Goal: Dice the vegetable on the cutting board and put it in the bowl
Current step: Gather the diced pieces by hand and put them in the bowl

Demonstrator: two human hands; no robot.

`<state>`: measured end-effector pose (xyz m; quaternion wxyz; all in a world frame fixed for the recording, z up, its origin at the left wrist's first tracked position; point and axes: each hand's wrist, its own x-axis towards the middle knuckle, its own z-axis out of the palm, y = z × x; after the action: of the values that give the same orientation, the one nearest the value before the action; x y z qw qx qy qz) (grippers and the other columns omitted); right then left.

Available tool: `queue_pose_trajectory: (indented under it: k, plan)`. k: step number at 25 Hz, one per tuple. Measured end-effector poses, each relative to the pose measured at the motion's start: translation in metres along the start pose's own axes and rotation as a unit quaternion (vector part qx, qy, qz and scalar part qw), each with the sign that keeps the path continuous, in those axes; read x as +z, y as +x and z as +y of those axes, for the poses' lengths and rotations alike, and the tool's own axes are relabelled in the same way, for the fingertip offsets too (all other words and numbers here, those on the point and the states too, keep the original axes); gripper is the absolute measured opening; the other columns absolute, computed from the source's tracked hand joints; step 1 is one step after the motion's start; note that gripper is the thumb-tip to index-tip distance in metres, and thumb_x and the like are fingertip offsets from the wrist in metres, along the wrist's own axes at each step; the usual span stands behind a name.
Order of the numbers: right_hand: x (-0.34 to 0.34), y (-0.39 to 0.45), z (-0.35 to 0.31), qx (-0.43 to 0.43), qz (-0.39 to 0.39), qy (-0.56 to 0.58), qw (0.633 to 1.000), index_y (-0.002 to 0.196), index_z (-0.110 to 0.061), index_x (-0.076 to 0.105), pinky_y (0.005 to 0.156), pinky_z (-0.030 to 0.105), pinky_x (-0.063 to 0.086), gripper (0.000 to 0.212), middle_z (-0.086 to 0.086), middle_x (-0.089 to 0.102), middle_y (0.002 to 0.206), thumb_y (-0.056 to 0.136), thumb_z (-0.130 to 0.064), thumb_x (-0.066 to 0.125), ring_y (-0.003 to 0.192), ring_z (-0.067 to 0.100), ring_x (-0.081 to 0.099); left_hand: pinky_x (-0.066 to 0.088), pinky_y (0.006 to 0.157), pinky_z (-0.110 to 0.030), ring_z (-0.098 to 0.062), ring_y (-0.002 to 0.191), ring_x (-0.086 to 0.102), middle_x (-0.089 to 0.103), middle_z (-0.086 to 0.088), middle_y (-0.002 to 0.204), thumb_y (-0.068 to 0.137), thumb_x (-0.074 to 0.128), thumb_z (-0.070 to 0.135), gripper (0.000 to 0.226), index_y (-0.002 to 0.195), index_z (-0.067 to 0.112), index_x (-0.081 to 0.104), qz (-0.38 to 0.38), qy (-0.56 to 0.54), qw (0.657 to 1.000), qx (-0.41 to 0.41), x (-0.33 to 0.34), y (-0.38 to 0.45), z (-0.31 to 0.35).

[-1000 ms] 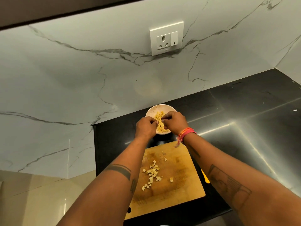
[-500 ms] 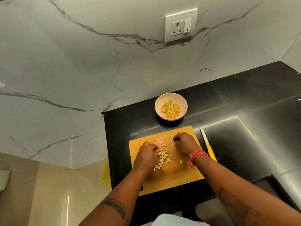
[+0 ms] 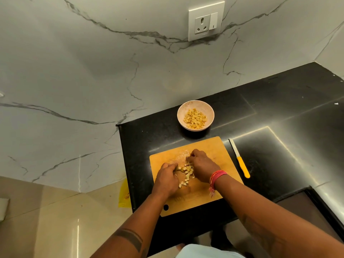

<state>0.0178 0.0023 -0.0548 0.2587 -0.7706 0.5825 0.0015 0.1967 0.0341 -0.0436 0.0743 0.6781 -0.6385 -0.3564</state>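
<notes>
Vegetable cubes (image 3: 186, 174) lie on the cutting board (image 3: 219, 146), between two curled hands: left hand (image 3: 166, 178), then right hand (image 3: 202, 165), gathering them; whether either grips any, I cannot tell. Next, probably: scoop and carry to the bowl (image 3: 181, 113) beyond. Knife (image 3: 240, 158) rests on the desk (image 3: 279, 108), right.

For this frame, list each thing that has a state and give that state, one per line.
bowl: upright on the counter, part filled with diced pieces
cutting board: flat, loose dice left on it
knife: lying on the counter, unheld
left hand: fingers curled at the dice
right hand: fingers curled at the dice
wall switch: position unclear
</notes>
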Motion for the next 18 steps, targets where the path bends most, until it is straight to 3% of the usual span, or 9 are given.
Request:
queue_pose_trajectory:
  k: [2,5,8,11,15,18]
  plan:
    - [0.000,-0.006,-0.004,-0.025,-0.014,0.014,0.999,0.144,-0.017,0.054,0.104,0.035,0.047,0.055,0.006,0.049,0.133,0.092,0.001,0.058,0.122,0.026,0.050,0.044,0.109,-0.027,-0.013,0.122,0.050,0.043,0.005,0.141,0.101,0.051,0.013,0.052,0.152,0.022,0.044,-0.030,0.019,0.999,0.013,-0.001,0.000,-0.001]
    - [-0.014,-0.017,0.015,0.073,-0.006,0.067,0.995,0.142,-0.021,0.056,0.099,0.031,0.049,0.051,0.006,0.056,0.131,0.094,-0.004,0.063,0.113,0.024,0.059,0.039,0.115,-0.031,-0.018,0.131,0.044,0.030,0.002,0.150,0.097,0.063,0.026,0.069,0.158,0.020,0.030,-0.091,0.063,0.993,0.039,-0.002,0.000,-0.002]
    - [-0.018,-0.033,0.029,0.155,-0.090,0.058,0.982,0.144,-0.026,0.046,0.098,0.033,0.048,0.071,0.008,0.048,0.136,0.084,-0.022,0.082,0.116,0.029,0.058,0.037,0.115,-0.031,-0.022,0.134,0.041,0.021,-0.002,0.151,0.088,0.076,0.030,0.095,0.161,0.018,0.016,-0.131,0.133,0.980,0.066,0.000,-0.003,-0.002]
    - [-0.004,-0.028,0.014,0.158,-0.073,0.086,0.981,0.140,-0.025,0.045,0.092,0.031,0.049,0.075,0.009,0.047,0.134,0.078,-0.018,0.087,0.111,0.029,0.059,0.043,0.111,-0.034,-0.024,0.128,0.048,0.023,-0.003,0.150,0.092,0.071,0.021,0.085,0.159,0.017,0.020,-0.115,0.137,0.981,0.071,0.004,-0.003,0.002]
    - [0.004,-0.015,-0.007,0.095,-0.028,0.113,0.989,0.135,-0.020,0.057,0.097,0.032,0.050,0.052,0.010,0.055,0.129,0.087,-0.016,0.077,0.108,0.027,0.061,0.049,0.101,-0.035,-0.019,0.111,0.054,0.038,0.001,0.136,0.095,0.063,0.017,0.057,0.148,0.020,0.042,-0.078,0.042,0.994,0.059,0.010,-0.001,0.008]
    - [-0.008,-0.019,0.013,0.160,0.052,0.134,0.977,0.128,-0.019,0.066,0.098,0.034,0.052,0.035,0.008,0.061,0.124,0.094,-0.012,0.067,0.108,0.024,0.062,0.048,0.105,-0.033,-0.016,0.118,0.052,0.039,0.003,0.139,0.097,0.062,0.021,0.059,0.152,0.024,0.039,-0.047,0.009,0.998,0.048,0.013,-0.003,0.000]
